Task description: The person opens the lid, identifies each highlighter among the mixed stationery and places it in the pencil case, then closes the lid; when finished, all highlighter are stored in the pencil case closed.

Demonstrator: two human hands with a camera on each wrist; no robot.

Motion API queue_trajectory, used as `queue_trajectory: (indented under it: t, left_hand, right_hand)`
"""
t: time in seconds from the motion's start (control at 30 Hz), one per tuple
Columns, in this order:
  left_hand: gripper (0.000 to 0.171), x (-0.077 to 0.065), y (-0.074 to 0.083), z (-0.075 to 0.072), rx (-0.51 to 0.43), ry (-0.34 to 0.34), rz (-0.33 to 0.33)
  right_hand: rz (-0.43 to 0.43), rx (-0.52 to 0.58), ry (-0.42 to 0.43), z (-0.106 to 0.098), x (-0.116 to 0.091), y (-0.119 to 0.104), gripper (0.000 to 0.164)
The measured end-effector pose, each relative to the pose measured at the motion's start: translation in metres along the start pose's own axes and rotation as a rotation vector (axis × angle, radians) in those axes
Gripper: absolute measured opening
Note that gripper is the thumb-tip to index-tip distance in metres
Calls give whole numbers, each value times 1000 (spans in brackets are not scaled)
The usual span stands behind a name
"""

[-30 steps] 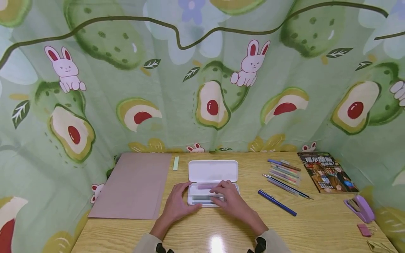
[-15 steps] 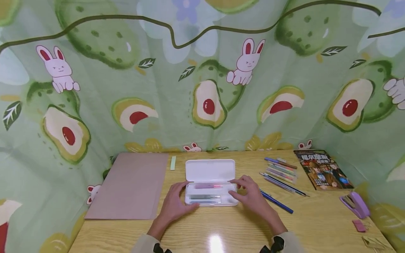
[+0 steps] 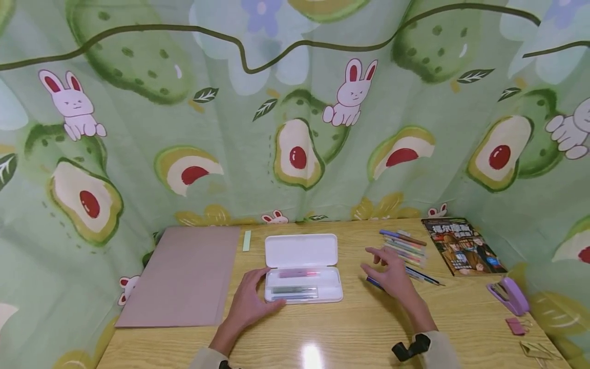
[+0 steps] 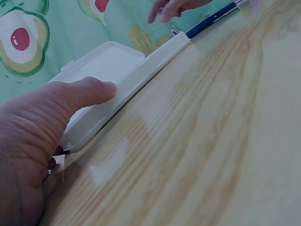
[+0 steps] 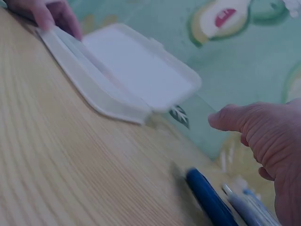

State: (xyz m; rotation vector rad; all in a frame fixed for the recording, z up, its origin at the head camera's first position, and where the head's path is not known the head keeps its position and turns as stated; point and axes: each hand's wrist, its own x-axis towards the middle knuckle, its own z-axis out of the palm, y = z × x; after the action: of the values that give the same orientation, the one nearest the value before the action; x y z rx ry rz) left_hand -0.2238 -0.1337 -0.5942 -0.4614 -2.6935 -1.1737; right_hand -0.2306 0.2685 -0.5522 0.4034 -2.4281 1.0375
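A white pencil case (image 3: 329, 292) lies on the table with its lid (image 3: 301, 251) raised at the back. Inside are a pinkish pen (image 3: 299, 274) and several slim greyish pens or refills (image 3: 295, 291) along the front. My left hand (image 3: 251, 300) holds the case's left end, thumb over the front rim and fingers at the far side. To the right of the case, my right hand (image 3: 394, 271) hovers with fingers spread and nothing between them. Below it lies a blue pen (image 5: 209, 197), mostly hidden by the hand in the head view.
Behind the right hand lie several coloured pens (image 3: 405, 248) and a pencil (image 3: 430, 279). A comic-style book (image 3: 463, 246), a purple stapler (image 3: 509, 296) and a pink binder clip (image 3: 516, 326) sit farther right. A mauve folder (image 3: 180, 277) and a pale green strip (image 3: 247, 241) are left.
My right hand has left the pencil case and moved right, over the blue pen. My left hand has stayed at the case's left end. The head view has shifted slightly right.
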Motion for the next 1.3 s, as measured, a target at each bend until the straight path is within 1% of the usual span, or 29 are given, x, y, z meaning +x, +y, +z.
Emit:
queue_trajectory:
  t: [0.1, 0.17, 0.3, 0.37, 0.47, 0.7, 0.9, 1.1, 1.3]
  left_hand:
    - [95, -1, -2, 0, 5, 5, 9]
    - [95, -2, -3, 0, 10, 7, 14]
    - [95, -3, -3, 0, 6, 8, 18]
    - [95, -3, -3, -1, 3, 9, 20]
    - [94, -3, -2, -2, 2, 18, 26]
    - [93, -2, -2, -4, 2, 19, 17]
    - [94, -2, 0, -3, -9, 7, -2]
    - [94, 0, 0, -1, 3, 1, 5]
    - [94, 1, -1, 0, 9, -6, -5]
  right_hand:
    - [30, -59, 37, -13, -4, 18, 36]
    - [58, -99, 42, -23, -6, 27, 30]
    - [150, -158, 8, -39, -12, 40, 20]
    - [192, -174, -19, -44, -16, 44, 19]
    - [222, -187, -44, -50, -19, 49, 19]
    - [236, -215, -72, -51, -20, 50, 19]
    - [249, -231, -143, -57, -19, 46, 16]
    - [252, -263, -224, -66, -18, 46, 11]
    - [248, -255, -254, -65, -18, 48, 9]
